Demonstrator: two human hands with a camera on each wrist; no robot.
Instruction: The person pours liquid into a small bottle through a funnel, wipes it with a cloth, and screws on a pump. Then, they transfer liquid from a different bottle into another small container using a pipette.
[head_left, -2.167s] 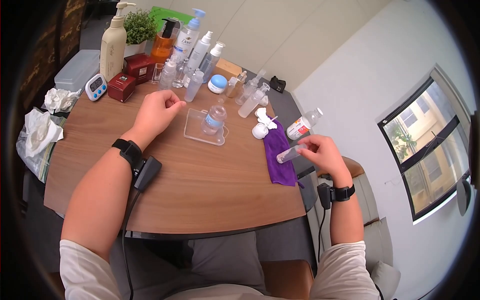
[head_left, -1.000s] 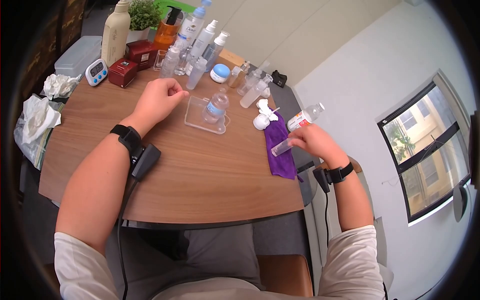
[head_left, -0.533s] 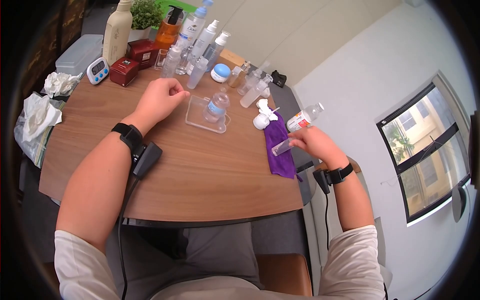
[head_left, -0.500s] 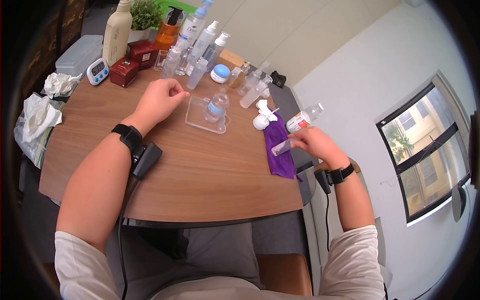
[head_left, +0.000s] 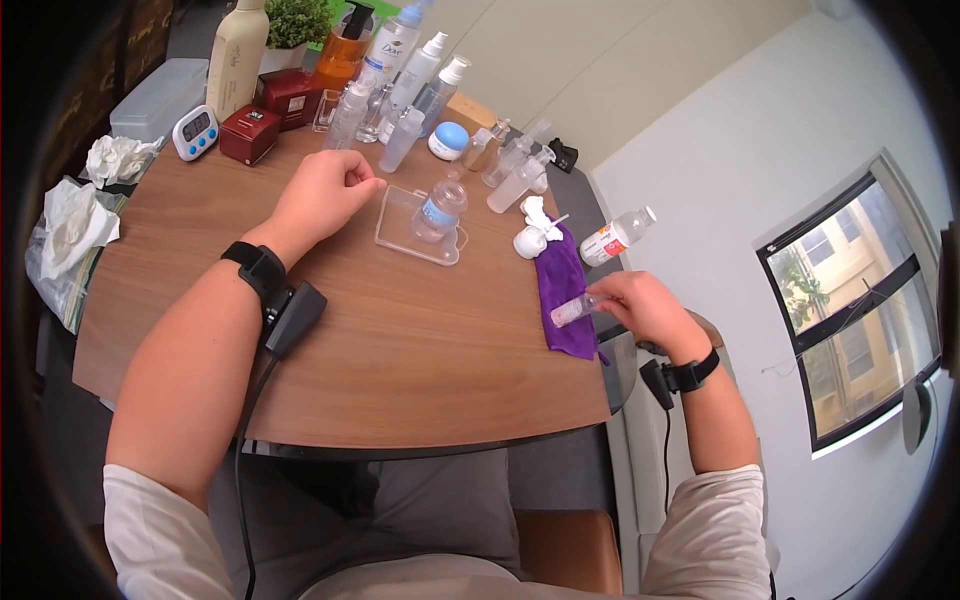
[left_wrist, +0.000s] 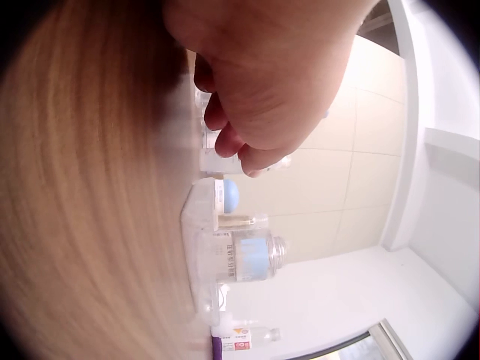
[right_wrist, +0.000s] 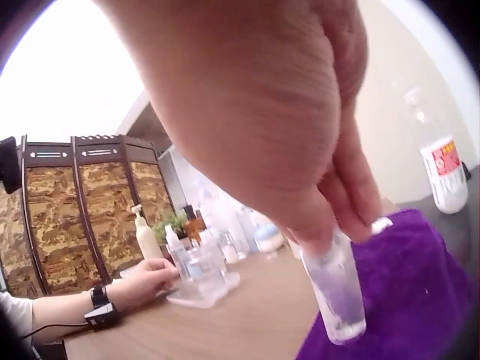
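Note:
My right hand (head_left: 645,302) pinches the top of a small clear bottle (head_left: 572,311) between thumb and fingertips. That bottle leans over the purple cloth (head_left: 563,262) at the table's right edge. In the right wrist view, the clear bottle (right_wrist: 339,296) shows its base low against the cloth (right_wrist: 427,277). My left hand (head_left: 325,192) rests at the table with fingers loosely curled and nothing between them. Just right of its fingertips lies a flat clear case (head_left: 395,228), on which a small clear bottle with a blue label (head_left: 438,214) stands uncapped.
Pump bottles, including a beige one (head_left: 237,62), crowd the back with red boxes (head_left: 249,135), a timer (head_left: 195,132) and a blue-lidded jar (head_left: 449,142). White tissue (head_left: 537,226) lies at the cloth's far end. A labelled bottle (head_left: 617,237) stands beyond the cloth. Cables trail from both wrists.
My right hand has shifted slightly toward me and rightward with the clear bottle, nearer the cloth's close end. The head view has moved a little. My left hand stays by the case.

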